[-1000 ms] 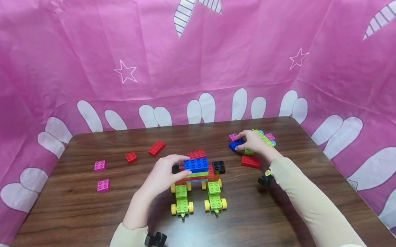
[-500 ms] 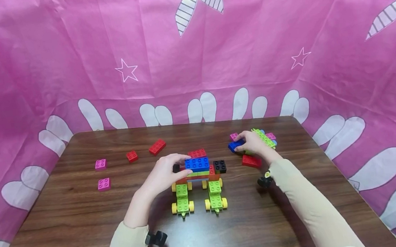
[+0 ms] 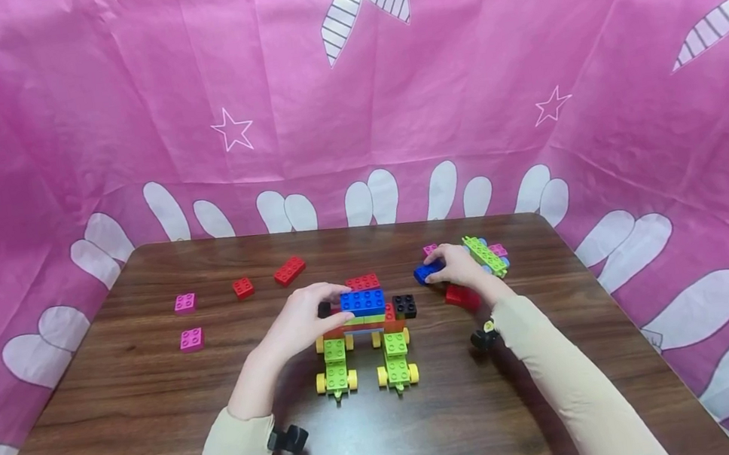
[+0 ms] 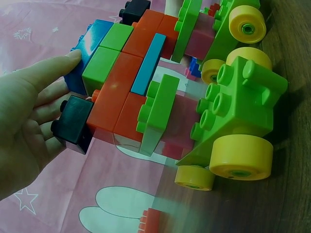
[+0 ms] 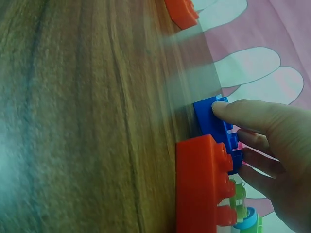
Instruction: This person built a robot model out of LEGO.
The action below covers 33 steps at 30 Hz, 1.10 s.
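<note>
My left hand point(image 3: 298, 319) holds the top of a block model on yellow wheels, its thumb on one side of the upper blue brick point(image 3: 363, 301) and its fingers on the other. Below that brick sit lime and red-orange bricks, with black bricks point(image 4: 76, 119) at both sides. Two lime wheeled bases point(image 4: 257, 104) carry the model on the table. To the right, my right hand point(image 3: 460, 267) pinches a separate blue brick point(image 5: 206, 116) between thumb and fingers, low at the tabletop. A red brick point(image 5: 194, 179) lies close by, partly under that hand in the head view.
Beyond my right hand lies a lime piece with light-blue wheels point(image 3: 486, 256), with pink bricks point(image 3: 498, 250) near it. Red bricks point(image 3: 289, 271) and pink bricks point(image 3: 191, 340) lie spread over the left of the brown table point(image 3: 120, 409). A pink curtain hangs behind.
My right hand has shifted slightly left, and the blue brick has moved with it, away from the lime wheeled piece. My left hand has stayed on the model.
</note>
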Each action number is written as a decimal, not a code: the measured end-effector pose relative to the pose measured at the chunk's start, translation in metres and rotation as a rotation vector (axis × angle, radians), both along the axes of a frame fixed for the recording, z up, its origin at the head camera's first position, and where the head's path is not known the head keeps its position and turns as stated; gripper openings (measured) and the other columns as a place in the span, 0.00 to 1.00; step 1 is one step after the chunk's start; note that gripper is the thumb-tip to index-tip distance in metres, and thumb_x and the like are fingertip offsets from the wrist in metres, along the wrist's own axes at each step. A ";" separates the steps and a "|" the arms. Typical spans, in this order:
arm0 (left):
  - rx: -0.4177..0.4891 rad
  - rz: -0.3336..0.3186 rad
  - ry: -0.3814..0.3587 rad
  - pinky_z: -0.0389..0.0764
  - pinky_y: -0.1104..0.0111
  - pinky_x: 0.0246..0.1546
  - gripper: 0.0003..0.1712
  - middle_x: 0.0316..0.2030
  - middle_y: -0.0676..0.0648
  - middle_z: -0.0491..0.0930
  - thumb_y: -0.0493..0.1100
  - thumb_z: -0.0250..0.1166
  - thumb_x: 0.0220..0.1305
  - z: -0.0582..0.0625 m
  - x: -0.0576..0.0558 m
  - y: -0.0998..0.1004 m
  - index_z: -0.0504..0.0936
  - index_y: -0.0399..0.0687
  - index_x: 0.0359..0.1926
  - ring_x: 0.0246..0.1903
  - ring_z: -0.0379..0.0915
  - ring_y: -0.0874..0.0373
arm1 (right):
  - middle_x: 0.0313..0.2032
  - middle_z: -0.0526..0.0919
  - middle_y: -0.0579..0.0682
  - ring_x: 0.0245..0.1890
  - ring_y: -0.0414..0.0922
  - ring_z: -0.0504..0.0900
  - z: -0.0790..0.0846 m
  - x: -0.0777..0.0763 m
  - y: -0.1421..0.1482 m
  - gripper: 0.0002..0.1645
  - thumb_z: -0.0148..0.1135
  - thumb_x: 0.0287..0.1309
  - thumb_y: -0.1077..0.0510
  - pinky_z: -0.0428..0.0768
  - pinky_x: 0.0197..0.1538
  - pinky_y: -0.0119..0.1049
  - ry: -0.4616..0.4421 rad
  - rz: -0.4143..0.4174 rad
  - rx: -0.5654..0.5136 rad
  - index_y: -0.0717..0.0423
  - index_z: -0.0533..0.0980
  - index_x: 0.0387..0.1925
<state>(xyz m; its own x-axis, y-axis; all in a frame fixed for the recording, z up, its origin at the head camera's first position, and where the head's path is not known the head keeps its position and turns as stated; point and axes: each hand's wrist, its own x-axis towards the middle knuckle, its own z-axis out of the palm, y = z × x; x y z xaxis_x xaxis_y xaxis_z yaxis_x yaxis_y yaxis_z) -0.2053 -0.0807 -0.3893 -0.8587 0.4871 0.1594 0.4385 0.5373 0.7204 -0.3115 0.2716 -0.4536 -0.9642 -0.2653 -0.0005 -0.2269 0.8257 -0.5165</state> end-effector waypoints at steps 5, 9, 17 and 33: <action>-0.001 -0.002 -0.001 0.79 0.54 0.56 0.26 0.53 0.46 0.82 0.47 0.70 0.60 0.000 -0.001 0.000 0.79 0.47 0.59 0.52 0.78 0.51 | 0.53 0.81 0.62 0.56 0.58 0.76 -0.001 0.001 -0.004 0.21 0.72 0.54 0.54 0.74 0.61 0.56 -0.010 0.010 -0.009 0.60 0.81 0.48; -0.002 -0.004 -0.002 0.79 0.54 0.56 0.26 0.53 0.46 0.82 0.47 0.70 0.60 0.000 -0.001 0.000 0.79 0.47 0.59 0.52 0.78 0.51 | 0.50 0.83 0.60 0.54 0.57 0.77 -0.001 0.001 -0.009 0.20 0.73 0.54 0.55 0.75 0.61 0.55 -0.008 0.019 -0.017 0.59 0.81 0.47; -0.006 0.000 -0.005 0.79 0.55 0.56 0.27 0.53 0.46 0.81 0.49 0.70 0.60 -0.002 -0.002 -0.001 0.79 0.49 0.59 0.53 0.78 0.52 | 0.48 0.84 0.60 0.52 0.57 0.79 -0.001 0.003 -0.015 0.19 0.72 0.54 0.56 0.76 0.60 0.55 -0.016 0.044 -0.018 0.60 0.82 0.47; 0.007 -0.007 -0.012 0.78 0.53 0.56 0.26 0.54 0.46 0.81 0.48 0.70 0.60 0.000 -0.002 0.000 0.79 0.49 0.59 0.53 0.77 0.51 | 0.51 0.83 0.59 0.55 0.56 0.79 0.000 0.004 -0.018 0.22 0.73 0.53 0.58 0.76 0.61 0.54 -0.034 0.061 -0.023 0.60 0.80 0.50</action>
<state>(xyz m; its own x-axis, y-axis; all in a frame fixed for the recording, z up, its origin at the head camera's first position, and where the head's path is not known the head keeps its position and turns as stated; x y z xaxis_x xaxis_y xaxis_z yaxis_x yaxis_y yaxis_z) -0.2069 -0.0811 -0.3889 -0.8572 0.4919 0.1528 0.4336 0.5289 0.7295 -0.3076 0.2532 -0.4539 -0.9458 -0.3237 -0.0259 -0.2584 0.7986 -0.5436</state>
